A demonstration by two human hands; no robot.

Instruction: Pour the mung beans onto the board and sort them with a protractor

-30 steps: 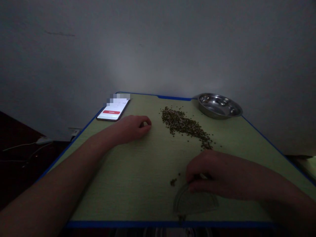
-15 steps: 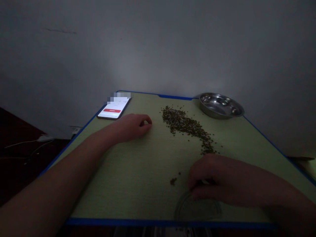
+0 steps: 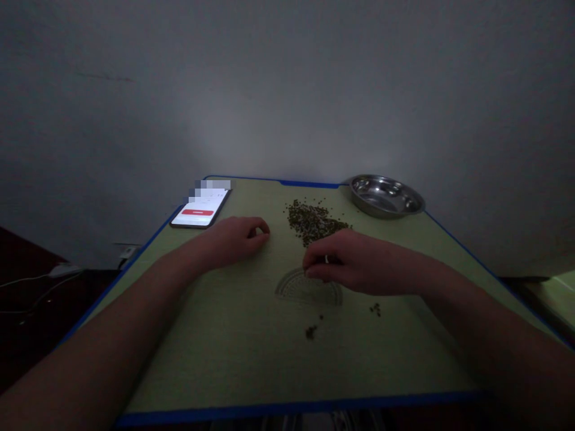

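Note:
My right hand [image 3: 354, 260] pinches the curved edge of a clear plastic protractor [image 3: 308, 293] just above or on the tabletop; I cannot tell whether the two touch. Just beyond that hand lies a pile of small dark greenish-brown beans or seeds [image 3: 309, 218] mixed with whitish grains, its near right part hidden behind the hand. My left hand [image 3: 238, 239] rests on the table left of the pile, fingers curled in and thumb close to the fingertip, with nothing visible in it. Small groups of loose seeds lie at the near side [image 3: 311, 332] and below my right wrist [image 3: 375, 309].
A shiny steel bowl [image 3: 386, 196] stands at the table's back right corner. A phone with a lit screen [image 3: 200, 206] lies at the back left. The pale green table [image 3: 251, 359] has a blue rim, and a wall rises behind it.
My right hand has carried the protractor from the near edge forward and leftward, close to the pile. A few seeds now show under the wrist. My left hand stays in place; the view has shifted slightly.

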